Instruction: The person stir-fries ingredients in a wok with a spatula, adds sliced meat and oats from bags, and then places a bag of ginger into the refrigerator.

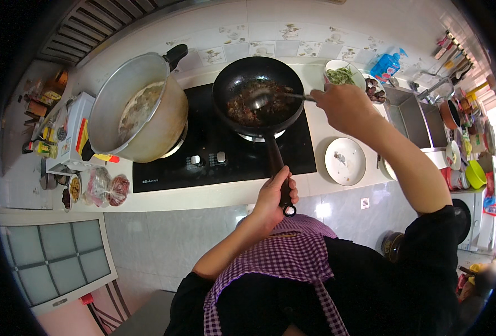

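My left hand [273,195] is wrapped around the dark handle [275,155] of a black wok [258,69]. The wok rests over the right burner of a black glass gas hob [168,176]. In my right hand [344,103] is a metal ladle or spatula [290,95], whose shiny head lies among browned chopped food [248,107] in the wok. Which of the two tools it is, I cannot tell. A white bowl of green shredded vegetables [341,75] stands just behind my right hand, partly covered by it.
A large aluminium pot [164,122] with cloudy liquid stands on the left burner. A soiled white plate [348,168] lies right of the hob. Bagged food [101,187] sits at the counter's left front. Beyond a blue pump bottle [385,67] is a steel sink [405,113].
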Motion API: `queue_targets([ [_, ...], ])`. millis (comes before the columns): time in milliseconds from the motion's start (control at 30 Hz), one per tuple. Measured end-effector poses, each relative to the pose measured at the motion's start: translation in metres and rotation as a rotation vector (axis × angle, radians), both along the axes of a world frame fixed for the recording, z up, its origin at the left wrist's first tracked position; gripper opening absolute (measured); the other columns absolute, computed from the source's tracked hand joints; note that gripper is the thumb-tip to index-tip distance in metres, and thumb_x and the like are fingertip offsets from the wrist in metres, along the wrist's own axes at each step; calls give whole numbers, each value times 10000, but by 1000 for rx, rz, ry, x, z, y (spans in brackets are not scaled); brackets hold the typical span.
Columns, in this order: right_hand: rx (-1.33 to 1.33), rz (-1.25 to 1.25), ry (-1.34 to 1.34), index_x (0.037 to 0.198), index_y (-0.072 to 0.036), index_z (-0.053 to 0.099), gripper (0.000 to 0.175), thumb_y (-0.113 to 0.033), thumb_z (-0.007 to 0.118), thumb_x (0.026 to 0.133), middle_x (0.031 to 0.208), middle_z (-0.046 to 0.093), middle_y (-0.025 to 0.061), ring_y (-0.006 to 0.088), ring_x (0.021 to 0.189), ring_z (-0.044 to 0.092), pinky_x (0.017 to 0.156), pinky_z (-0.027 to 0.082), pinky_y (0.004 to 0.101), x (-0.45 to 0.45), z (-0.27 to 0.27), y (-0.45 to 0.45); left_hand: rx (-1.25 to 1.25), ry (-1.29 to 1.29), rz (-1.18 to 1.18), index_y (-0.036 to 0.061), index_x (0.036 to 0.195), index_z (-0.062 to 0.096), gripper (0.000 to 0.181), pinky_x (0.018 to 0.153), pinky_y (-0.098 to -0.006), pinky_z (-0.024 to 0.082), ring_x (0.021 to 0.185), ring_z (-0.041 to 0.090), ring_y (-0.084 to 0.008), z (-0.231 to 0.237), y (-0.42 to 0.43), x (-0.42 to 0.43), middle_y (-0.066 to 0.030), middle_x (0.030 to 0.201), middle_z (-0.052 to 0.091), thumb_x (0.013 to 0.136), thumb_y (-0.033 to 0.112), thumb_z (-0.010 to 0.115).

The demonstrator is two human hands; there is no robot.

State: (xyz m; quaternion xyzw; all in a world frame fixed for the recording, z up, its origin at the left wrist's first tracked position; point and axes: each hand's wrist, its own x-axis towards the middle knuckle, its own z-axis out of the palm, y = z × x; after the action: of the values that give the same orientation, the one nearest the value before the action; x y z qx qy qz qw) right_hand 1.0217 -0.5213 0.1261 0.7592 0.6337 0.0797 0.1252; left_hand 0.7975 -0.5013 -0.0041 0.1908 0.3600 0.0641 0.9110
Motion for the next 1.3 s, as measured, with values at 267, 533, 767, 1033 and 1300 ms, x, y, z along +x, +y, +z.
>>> queue_targets([
  [267,186,-172,106,1117,-63,555,270,-101,543,850,968,635,148,318,796,676,655,557,393,3,-68,47,3,3,3,144,930,502,256,391,-235,293,567,475,-110,-1,0,0,24,709,524,941,392,563],
  [533,12,32,260,1015,-98,637,171,-144,550,875,905,659,127,320,869,645,750,526,417,8,21,-5,5,-4,-1,146,936,497,261,386,-234,297,568,478,-107,-3,0,0,27,704,522,942,399,561],
  [767,-129,-45,215,958,-79,657,173,-83,554,820,866,670,128,306,811,669,686,550,399,-5,33,-8,14,1,-12,151,935,496,263,383,-233,294,560,478,-104,-1,0,0,31,702,520,938,405,563],
  [1033,272,-31,-73,1143,-46,574,341,-54,565,802,855,606,107,264,688,667,583,539,341,2,-43,26,16,15,-8,144,934,505,273,386,-237,297,557,480,-111,-2,-1,0,28,704,524,930,407,578],
  [1300,-198,-41,101,887,22,672,189,-89,531,826,905,681,198,313,881,684,719,554,431,21,-20,23,-72,-36,83,96,928,506,246,447,-256,361,563,474,-125,-7,-1,2,-17,706,524,934,325,598],
])
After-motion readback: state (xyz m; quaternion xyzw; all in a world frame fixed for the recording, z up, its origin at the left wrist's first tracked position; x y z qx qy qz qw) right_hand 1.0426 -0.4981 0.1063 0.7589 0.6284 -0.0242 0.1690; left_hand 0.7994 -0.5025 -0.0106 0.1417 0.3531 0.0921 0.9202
